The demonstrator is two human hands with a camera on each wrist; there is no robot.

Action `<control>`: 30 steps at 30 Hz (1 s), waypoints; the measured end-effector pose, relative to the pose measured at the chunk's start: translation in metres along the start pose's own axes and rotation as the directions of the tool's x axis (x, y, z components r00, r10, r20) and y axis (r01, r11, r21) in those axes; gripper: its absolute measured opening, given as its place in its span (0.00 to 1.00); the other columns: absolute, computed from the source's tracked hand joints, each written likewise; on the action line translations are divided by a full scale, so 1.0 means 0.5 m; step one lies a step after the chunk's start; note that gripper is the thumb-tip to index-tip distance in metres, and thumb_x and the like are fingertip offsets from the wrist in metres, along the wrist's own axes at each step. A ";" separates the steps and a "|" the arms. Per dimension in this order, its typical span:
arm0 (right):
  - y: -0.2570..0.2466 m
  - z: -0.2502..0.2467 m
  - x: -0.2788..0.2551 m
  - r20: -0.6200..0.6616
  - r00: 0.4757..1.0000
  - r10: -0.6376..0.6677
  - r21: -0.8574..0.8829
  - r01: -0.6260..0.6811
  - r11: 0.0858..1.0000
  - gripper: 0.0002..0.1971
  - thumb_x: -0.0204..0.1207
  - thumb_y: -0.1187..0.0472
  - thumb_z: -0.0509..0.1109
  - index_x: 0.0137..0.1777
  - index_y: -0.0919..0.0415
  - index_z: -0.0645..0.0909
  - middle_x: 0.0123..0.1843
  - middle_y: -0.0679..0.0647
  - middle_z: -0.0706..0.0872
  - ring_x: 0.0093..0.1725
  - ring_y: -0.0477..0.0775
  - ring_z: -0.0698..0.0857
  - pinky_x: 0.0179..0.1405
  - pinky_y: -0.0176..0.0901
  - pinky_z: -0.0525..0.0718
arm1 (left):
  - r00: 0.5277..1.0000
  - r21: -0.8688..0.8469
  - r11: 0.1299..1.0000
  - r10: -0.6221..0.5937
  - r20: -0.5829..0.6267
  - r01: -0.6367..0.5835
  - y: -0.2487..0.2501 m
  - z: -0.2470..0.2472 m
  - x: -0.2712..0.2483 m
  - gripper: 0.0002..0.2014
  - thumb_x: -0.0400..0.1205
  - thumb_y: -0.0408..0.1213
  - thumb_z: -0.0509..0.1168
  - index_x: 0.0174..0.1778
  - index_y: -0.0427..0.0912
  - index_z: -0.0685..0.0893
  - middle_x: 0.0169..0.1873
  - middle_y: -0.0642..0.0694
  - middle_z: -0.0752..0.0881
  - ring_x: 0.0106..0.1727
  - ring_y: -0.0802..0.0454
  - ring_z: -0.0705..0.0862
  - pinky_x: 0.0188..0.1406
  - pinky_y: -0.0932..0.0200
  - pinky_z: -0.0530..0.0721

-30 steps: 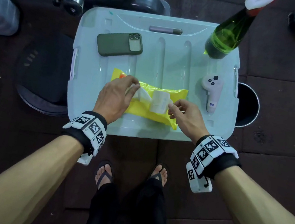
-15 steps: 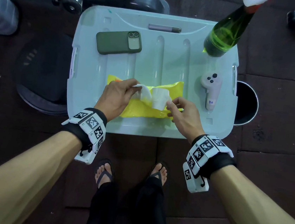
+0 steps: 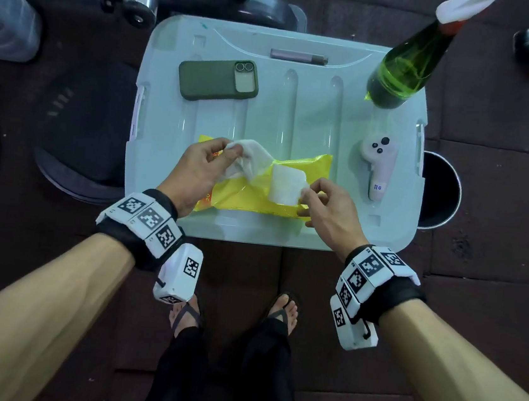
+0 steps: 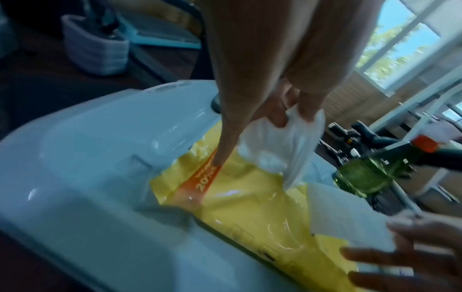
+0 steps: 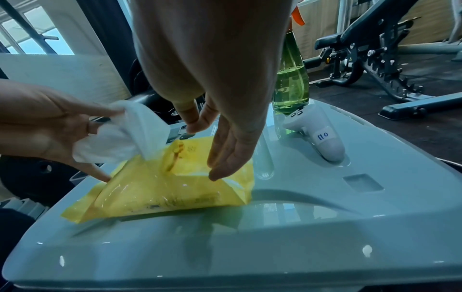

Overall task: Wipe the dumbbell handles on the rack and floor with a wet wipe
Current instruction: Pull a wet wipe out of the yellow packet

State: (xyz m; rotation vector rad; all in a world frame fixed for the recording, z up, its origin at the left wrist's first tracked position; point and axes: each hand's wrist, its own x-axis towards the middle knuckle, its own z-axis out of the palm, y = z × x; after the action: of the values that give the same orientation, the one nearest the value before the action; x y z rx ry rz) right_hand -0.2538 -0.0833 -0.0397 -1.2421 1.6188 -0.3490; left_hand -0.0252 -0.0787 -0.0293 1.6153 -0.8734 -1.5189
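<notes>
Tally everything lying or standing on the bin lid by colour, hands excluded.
Yellow: 1, wipe pack
White: 3, wet wipe, pack flap, controller
Green: 2, phone, spray bottle
Grey: 1, pen
Total: 7

Left hand (image 3: 198, 173) and right hand (image 3: 330, 204) both pinching, forearms extended

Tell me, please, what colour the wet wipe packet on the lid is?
Yellow, with an orange stripe; the wet wipe packet shows best in the left wrist view.
</notes>
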 end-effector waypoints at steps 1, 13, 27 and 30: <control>0.000 -0.002 0.000 0.003 1.000 -0.003 -0.023 0.003 1.000 0.11 0.78 0.51 0.66 0.37 0.56 0.76 0.43 0.65 0.90 0.44 0.64 0.90 0.49 0.65 0.88 | 0.999 0.086 0.996 -0.003 -0.034 0.006 -0.003 -0.001 0.001 0.08 0.88 0.34 0.62 0.58 0.43 0.85 0.42 0.44 0.88 0.42 0.51 0.86 0.45 0.55 0.85; 0.009 0.010 0.001 0.030 0.999 -0.036 -0.070 0.038 0.997 0.12 0.81 0.55 0.68 0.38 0.58 0.79 0.44 0.61 0.89 0.48 0.63 0.88 0.49 0.62 0.87 | 0.905 0.901 0.140 0.180 0.385 -0.411 -0.031 0.010 0.022 0.17 0.83 0.44 0.68 0.65 0.42 0.85 0.58 0.40 0.82 0.62 0.38 0.78 0.55 0.43 0.77; 0.019 0.022 0.010 0.075 0.997 -0.010 -0.174 0.023 0.984 0.11 0.82 0.54 0.67 0.43 0.60 0.81 0.47 0.57 0.89 0.47 0.59 0.82 0.50 0.49 0.78 | 0.970 0.599 0.764 0.162 0.179 -0.238 -0.014 -0.002 0.019 0.11 0.87 0.40 0.65 0.44 0.35 0.79 0.30 0.50 0.77 0.32 0.60 0.74 0.33 0.70 0.71; 0.017 0.027 0.013 0.082 0.997 0.005 -0.166 0.009 0.986 0.11 0.82 0.54 0.67 0.42 0.60 0.81 0.49 0.57 0.90 0.52 0.60 0.84 0.55 0.51 0.80 | 0.976 0.523 0.834 0.079 0.203 -0.176 -0.002 -0.010 0.015 0.13 0.87 0.41 0.64 0.44 0.34 0.77 0.28 0.48 0.76 0.28 0.56 0.71 0.30 0.64 0.70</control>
State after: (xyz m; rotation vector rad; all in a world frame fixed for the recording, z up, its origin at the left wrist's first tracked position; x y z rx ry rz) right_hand -0.2466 -0.0807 -0.0554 -1.3659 1.6017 -0.1645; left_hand -0.0198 -0.0846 -0.0336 1.7737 -1.5899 -1.4052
